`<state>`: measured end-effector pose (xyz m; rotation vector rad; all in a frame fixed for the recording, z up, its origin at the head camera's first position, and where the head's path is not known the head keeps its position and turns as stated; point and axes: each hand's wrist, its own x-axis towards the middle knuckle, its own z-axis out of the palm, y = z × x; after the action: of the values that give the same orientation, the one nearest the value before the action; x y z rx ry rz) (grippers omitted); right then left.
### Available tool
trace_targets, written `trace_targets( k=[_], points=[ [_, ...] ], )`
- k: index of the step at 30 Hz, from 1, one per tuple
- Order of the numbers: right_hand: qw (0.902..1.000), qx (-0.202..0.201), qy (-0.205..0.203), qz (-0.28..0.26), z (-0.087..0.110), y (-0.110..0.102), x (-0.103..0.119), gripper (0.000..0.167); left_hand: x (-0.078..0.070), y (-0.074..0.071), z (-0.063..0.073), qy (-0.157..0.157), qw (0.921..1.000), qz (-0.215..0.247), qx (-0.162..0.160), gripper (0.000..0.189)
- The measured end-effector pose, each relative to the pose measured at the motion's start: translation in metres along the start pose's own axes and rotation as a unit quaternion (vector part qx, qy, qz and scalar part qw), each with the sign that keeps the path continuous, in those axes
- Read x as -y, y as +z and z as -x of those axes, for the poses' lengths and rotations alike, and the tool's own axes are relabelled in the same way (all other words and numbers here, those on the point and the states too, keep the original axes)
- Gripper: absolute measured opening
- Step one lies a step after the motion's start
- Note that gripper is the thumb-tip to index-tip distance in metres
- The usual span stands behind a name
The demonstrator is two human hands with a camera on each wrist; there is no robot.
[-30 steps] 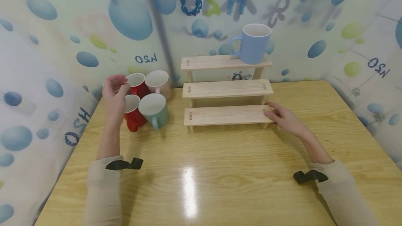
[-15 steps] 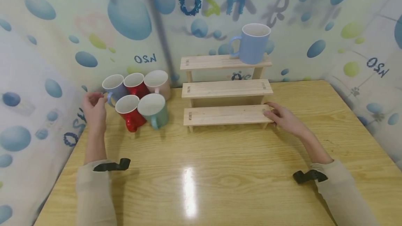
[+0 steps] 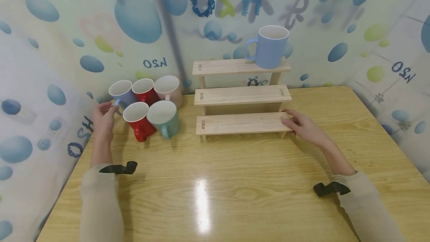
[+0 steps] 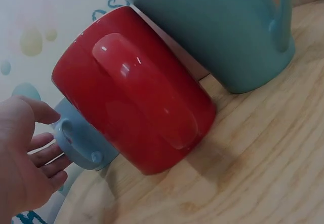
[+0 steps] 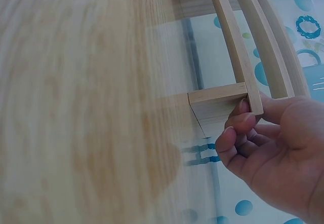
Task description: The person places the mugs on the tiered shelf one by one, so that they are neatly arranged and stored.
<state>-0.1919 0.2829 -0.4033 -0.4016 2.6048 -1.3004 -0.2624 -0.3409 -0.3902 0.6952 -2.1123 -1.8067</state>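
Upright on the table (image 3: 248, 178), towards nine o'clock, a grey-blue mug (image 3: 127, 99) is seen. Its handle (image 3: 117, 102) is reached by the left hand (image 3: 103, 121) from between seven and eight o'clock; thumb and fingers are held apart, and whether the handle is touched cannot be told. At the mug's three o'clock a rear red mug (image 3: 152, 97) is set, with a pale pink mug (image 3: 174, 94) beyond; a front red mug (image 3: 142, 121) is placed at five o'clock, a teal mug (image 3: 171, 120) at four. Farther out at three o'clock, a three-tier wooden rack (image 3: 242, 94) is gripped by the right hand (image 3: 304, 127) at its lowest shelf's right end. A light blue mug (image 3: 271, 50) is borne on its top shelf, towards one o'clock.
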Motion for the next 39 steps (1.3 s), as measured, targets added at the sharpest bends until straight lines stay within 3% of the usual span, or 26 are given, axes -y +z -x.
trace_targets(
  k=[4, 10, 14, 21, 31, 35, 39],
  points=[
    [1.0000, 0.001, -0.001, 0.004, -0.001, 0.000, 0.000, 0.061, -0.001, 0.003, -0.006, -0.005, 0.9999, 0.009, 0.008, 0.016],
    [1.0000, 0.000, 0.001, 0.005, -0.003, 0.001, -0.001, 0.062, 0.002, 0.000, -0.012, -0.028, 0.9995, 0.000, 0.015, 0.014],
    [1.0000, -0.001, 0.001, 0.002, -0.003, 0.001, -0.002, 0.062, 0.004, 0.000, -0.012, -0.016, 0.9998, 0.003, 0.010, 0.011],
    [1.0000, -0.001, 0.005, 0.003, -0.002, 0.000, -0.002, 0.062, 0.008, 0.003, -0.012, 0.020, 0.9987, -0.046, -0.003, 0.021],
    [0.9999, -0.005, 0.011, 0.008, -0.001, 0.000, -0.003, 0.063, 0.016, 0.000, -0.012, 0.011, 0.9964, -0.080, -0.024, 0.013],
    [0.9999, -0.006, 0.010, 0.009, -0.001, -0.001, -0.004, 0.063, 0.018, -0.001, -0.013, -0.003, 0.9979, -0.047, -0.045, 0.013],
    [0.9999, -0.004, 0.008, 0.007, -0.001, -0.001, -0.003, 0.063, 0.015, 0.000, -0.011, -0.012, 0.9961, 0.003, -0.088, 0.017]
  ],
)
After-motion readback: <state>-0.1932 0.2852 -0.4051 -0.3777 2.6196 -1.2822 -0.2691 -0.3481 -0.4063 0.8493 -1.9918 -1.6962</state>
